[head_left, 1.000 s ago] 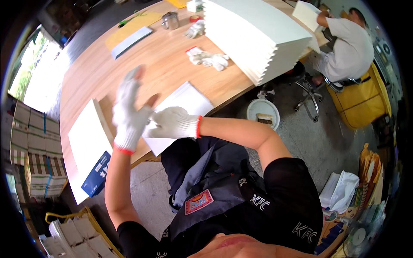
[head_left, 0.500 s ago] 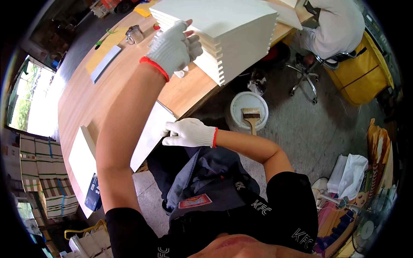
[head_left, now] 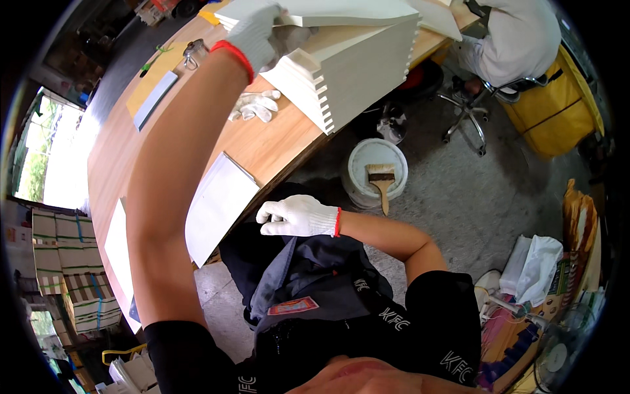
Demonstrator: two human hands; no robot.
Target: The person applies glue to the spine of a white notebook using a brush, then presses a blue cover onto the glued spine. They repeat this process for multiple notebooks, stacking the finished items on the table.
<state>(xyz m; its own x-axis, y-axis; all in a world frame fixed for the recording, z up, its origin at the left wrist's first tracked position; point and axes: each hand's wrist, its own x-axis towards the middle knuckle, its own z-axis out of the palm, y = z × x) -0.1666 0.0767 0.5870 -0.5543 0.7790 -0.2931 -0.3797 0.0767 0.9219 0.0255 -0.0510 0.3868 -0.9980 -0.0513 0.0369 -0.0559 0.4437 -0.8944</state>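
My left hand [head_left: 266, 41], in a white knit glove with a red cuff, is closed on the near-left edge of a white sheet [head_left: 341, 12]. That sheet is raised at this corner above a tall stack of white sheets [head_left: 367, 69] with stepped edges; some fingertips are shadowed underneath it. My right hand [head_left: 298, 215], gloved the same way, hovers over my lap with loosely bent fingers apart and nothing visible in them. Left of it, a few white sheets [head_left: 220, 203] lie at the table's near edge. A spare white glove [head_left: 258, 105] rests beside the stack.
A white bucket [head_left: 351, 177] with a wide brush [head_left: 380, 180] across it stands on the floor by the wooden table [head_left: 105, 157]. A metal mug [head_left: 194, 54] and a grey-blue strip [head_left: 156, 100] are on the tabletop. Another person [head_left: 518, 39] sits at far right.
My left hand has gone from above the stack's near corner to gripping the top sheet, whose edge has risen. My right hand has moved slightly right and down, away from the sheets at the table edge.
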